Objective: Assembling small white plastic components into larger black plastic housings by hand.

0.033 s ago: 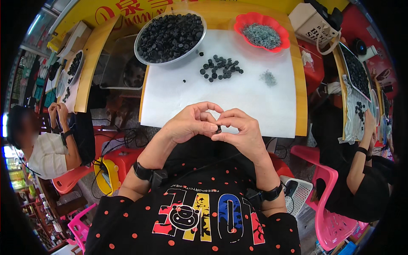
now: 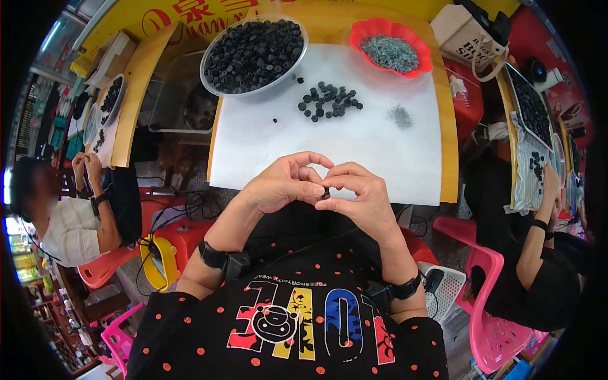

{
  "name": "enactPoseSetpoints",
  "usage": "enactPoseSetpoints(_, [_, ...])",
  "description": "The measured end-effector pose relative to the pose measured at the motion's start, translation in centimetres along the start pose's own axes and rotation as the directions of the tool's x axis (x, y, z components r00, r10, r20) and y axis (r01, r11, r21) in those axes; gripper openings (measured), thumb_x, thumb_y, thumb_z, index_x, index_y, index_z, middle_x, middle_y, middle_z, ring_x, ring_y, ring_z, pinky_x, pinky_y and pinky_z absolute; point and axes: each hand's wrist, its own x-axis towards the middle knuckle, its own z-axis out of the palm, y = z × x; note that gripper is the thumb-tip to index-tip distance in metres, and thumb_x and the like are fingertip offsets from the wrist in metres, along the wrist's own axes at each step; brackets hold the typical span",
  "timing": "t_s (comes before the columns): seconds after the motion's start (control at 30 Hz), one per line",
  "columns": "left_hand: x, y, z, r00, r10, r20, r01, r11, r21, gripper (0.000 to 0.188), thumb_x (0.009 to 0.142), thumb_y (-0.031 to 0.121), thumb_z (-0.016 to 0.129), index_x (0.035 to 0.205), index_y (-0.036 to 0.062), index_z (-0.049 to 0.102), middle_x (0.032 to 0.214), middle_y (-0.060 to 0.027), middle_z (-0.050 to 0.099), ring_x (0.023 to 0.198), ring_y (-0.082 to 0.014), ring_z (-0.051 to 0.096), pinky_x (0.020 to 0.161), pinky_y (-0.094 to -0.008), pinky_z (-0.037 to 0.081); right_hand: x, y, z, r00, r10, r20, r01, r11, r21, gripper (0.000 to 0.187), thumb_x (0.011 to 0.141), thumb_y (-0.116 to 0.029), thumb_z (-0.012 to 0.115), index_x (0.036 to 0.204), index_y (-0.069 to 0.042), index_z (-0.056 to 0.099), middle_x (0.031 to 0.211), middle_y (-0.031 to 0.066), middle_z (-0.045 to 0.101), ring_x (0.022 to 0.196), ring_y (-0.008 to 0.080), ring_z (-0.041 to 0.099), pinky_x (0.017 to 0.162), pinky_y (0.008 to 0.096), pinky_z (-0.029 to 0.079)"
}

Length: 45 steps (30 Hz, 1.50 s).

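Just past the near edge of the white sheet [image 2: 272,145], my two hands meet over my lap. My left hand [image 2: 283,180] is closed, thumb and fingers pinching a small dark round piece [image 2: 325,194]. From the other side, thumb and forefinger of my right hand [image 2: 361,195] grip the same piece, which the fingertips partly cover. Farther up the sheet lies a loose group of small black round parts [image 2: 329,101], with a single tiny one [image 2: 275,120] off to the left. A little heap of fine greyish wire bits [image 2: 399,116] sits to the right.
A clear bowl [image 2: 247,94] full of black parts stands at the far left of the wooden table [image 2: 449,139]. A red flower-shaped dish [image 2: 426,63] of wire bits stands far right. People work at tables on both sides; a pink chair [image 2: 487,316] is at the right.
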Motion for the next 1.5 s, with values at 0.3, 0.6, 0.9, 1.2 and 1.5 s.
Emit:
enactPoseSetpoints(0.3, [0.0, -0.2, 0.0, 1.000, -0.003, -0.020, 0.003, 1.000, 0.018, 0.058, 0.076, 0.000, 0.072, 0.126, -0.0037, 0.043, 0.084, -0.0050, 0.064, 0.075, -0.0109, 0.063, 0.072, -0.0239, 0.053, -0.2, 1.5, 0.4, 0.990, -0.139, -0.007, 0.137, 0.983, -0.119, 0.028, 0.068, -0.015, 0.080, 0.091, -0.003, 0.070, 0.095, 0.0070, 0.067, 0.088, 0.0214, 0.064, 0.076, 0.0311, 0.051])
enactPoseSetpoints(0.6, [0.3, -1.2, -0.8, 0.999, -0.006, -0.038, 0.008, 0.999, 0.043, 0.054, 0.077, 0.001, 0.073, 0.123, -0.0047, 0.045, 0.083, -0.0050, 0.064, 0.077, -0.0110, 0.064, 0.073, -0.0234, 0.053, -0.3, 1.7, 1.1, 0.971, -0.237, -0.032, 0.223, 0.945, -0.239, 0.024, 0.067, -0.007, 0.079, 0.089, -0.002, 0.068, 0.092, 0.0075, 0.066, 0.085, 0.0218, 0.062, 0.073, 0.0308, 0.051])
enactPoseSetpoints(0.9, [0.6, -1.9, -1.5, 0.991, -0.133, -0.025, 0.135, 0.988, 0.075, 0.050, 0.079, 0.003, 0.071, 0.122, -0.0038, 0.047, 0.087, -0.0069, 0.065, 0.081, -0.0141, 0.066, 0.080, -0.0289, 0.056, -0.6, 3.2, 0.6, 0.958, -0.266, 0.103, 0.285, 0.908, -0.306, 0.025, 0.070, -0.005, 0.075, 0.094, -0.003, 0.068, 0.093, 0.0080, 0.064, 0.086, 0.0244, 0.061, 0.075, 0.0336, 0.051])
enactPoseSetpoints(1.2, [0.6, 0.0, -1.0, 0.994, -0.110, 0.008, 0.110, 0.993, -0.032, 0.046, 0.086, 0.009, 0.066, 0.126, -0.0033, 0.046, 0.087, -0.0076, 0.066, 0.079, -0.0153, 0.067, 0.078, -0.0288, 0.057, -0.1, 2.1, 0.3, 0.978, -0.209, -0.018, 0.200, 0.955, -0.221, 0.030, 0.067, -0.014, 0.081, 0.091, -0.004, 0.069, 0.095, 0.0065, 0.062, 0.086, 0.0201, 0.060, 0.073, 0.0302, 0.050])
enactPoseSetpoints(1.5, [0.6, 0.0, -0.6, 0.995, -0.089, -0.033, 0.088, 0.996, -0.034, 0.044, 0.084, 0.008, 0.068, 0.122, -0.0033, 0.049, 0.088, -0.0090, 0.067, 0.080, -0.0154, 0.067, 0.077, -0.0292, 0.057, 0.1, 1.7, 0.3, 0.982, -0.185, -0.031, 0.177, 0.970, -0.168, 0.027, 0.068, -0.009, 0.080, 0.092, -0.004, 0.069, 0.094, 0.0063, 0.062, 0.082, 0.0189, 0.061, 0.070, 0.0293, 0.050])
